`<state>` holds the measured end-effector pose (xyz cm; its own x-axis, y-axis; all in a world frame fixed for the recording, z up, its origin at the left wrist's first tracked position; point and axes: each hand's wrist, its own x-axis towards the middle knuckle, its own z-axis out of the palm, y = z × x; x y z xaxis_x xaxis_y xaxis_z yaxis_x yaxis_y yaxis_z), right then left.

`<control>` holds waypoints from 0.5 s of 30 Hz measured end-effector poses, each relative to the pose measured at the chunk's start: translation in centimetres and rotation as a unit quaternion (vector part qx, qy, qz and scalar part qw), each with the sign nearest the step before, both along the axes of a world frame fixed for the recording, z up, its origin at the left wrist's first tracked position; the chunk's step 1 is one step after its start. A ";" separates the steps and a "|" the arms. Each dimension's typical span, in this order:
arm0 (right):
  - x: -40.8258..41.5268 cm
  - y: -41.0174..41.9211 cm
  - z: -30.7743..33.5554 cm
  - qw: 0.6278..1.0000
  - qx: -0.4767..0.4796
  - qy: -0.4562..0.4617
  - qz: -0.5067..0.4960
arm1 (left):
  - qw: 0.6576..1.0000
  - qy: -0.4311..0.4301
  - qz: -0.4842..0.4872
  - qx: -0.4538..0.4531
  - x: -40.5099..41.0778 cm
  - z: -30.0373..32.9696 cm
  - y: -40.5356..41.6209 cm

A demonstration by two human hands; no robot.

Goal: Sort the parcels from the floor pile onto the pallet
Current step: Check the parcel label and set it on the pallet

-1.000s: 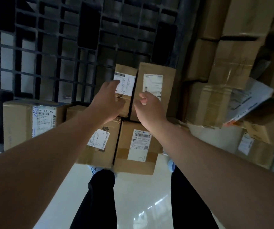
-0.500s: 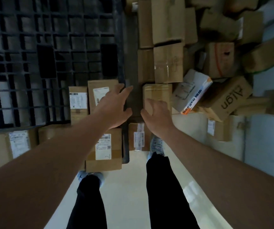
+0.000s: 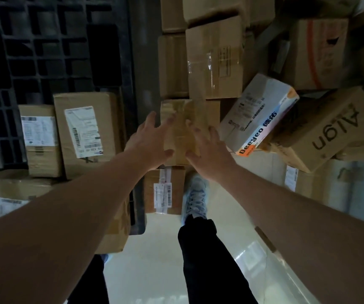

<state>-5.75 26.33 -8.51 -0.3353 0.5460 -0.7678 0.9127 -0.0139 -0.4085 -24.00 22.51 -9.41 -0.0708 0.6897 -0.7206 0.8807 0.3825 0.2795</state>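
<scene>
Reaching with both arms over a taped brown parcel (image 3: 182, 128) at the near edge of the floor pile (image 3: 253, 62). Left hand (image 3: 149, 143) and right hand (image 3: 207, 154) both spread, fingers straight, nothing grasped; contact with the parcel unclear, motion blur. Pile: brown cartons jumbled to the right, a white "Deeyeo" box (image 3: 262, 115) tilted on an "Align" carton (image 3: 321, 128). Black grid pallet (image 3: 45, 47) to the left, 2 labelled boxes (image 3: 86, 132) side by side on it, more cartons along its near edge. 1 small labelled box (image 3: 164, 190) just beside the pallet corner, next to a light sneaker (image 3: 195, 198). Floor (image 3: 154, 260) glossy, pale, with window glare. Lighting dim.
</scene>
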 end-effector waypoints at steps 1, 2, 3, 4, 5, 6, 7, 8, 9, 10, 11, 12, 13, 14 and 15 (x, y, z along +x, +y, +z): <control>0.2 -0.2 -0.6 0.999 -0.005 0.029 -0.016 | 1.000 -0.019 0.017 -0.003 0.4 -0.5 -0.3; 0.4 -0.4 -1.0 0.998 -0.010 0.056 -0.036 | 0.998 -0.044 0.036 -0.002 0.7 -0.9 -0.5; 0.5 -0.6 -1.3 0.995 -0.019 0.079 -0.059 | 0.996 -0.069 0.057 0.003 1.0 -1.2 -0.8; 0.6 -0.6 -1.5 0.991 -0.031 0.097 -0.083 | 0.993 -0.087 0.077 0.010 1.2 -1.4 -1.1; 0.5 -0.6 -1.6 0.987 -0.043 0.110 -0.107 | 0.991 -0.097 0.096 0.017 1.4 -1.4 -1.3; 0.5 -0.6 -1.4 0.983 -0.050 0.118 -0.128 | 0.988 -0.101 0.112 0.022 1.4 -1.4 -1.4; 0.4 -0.6 -1.0 0.981 -0.049 0.121 -0.144 | 0.986 -0.104 0.126 0.026 1.4 -1.1 -1.5; 0.2 -0.6 -0.5 0.979 -0.044 0.122 -0.156 | 0.984 -0.110 0.137 0.030 1.2 -0.7 -1.6; 0.0 -0.6 0.1 0.977 -0.038 0.125 -0.169 | 0.982 -0.118 0.145 0.034 1.0 -0.1 -1.5; -0.4 -0.6 1.0 0.974 -0.033 0.129 -0.184 | 0.980 -0.126 0.150 0.039 0.7 0.8 -1.4; -0.8 -0.6 2.1 0.969 -0.026 0.138 -0.203 | 0.978 -0.133 0.154 0.047 0.4 2.0 -1.3; -1.3 -0.5 3.5 0.963 -0.014 0.149 -0.225 | 0.975 -0.141 0.158 0.060 -0.1 3.3 -1.1; -1.9 -0.6 5.0 0.954 0.000 0.162 -0.250 | 0.973 -0.150 0.160 0.077 -0.6 4.9 -1.0; -2.5 -0.6 6.6 0.943 0.007 0.177 -0.282 | 0.969 -0.159 0.164 0.093 -1.1 6.5 -0.8; -3.2 -0.6 8.3 0.929 0.003 0.188 -0.319 | 0.965 -0.167 0.171 0.104 -1.8 8.2 -0.8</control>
<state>-8.91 25.77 -0.18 -0.1856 0.7299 -0.6579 0.5116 -0.4999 -0.6988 -25.77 21.71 -1.22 -0.1083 0.7996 -0.5906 0.5601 0.5399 0.6283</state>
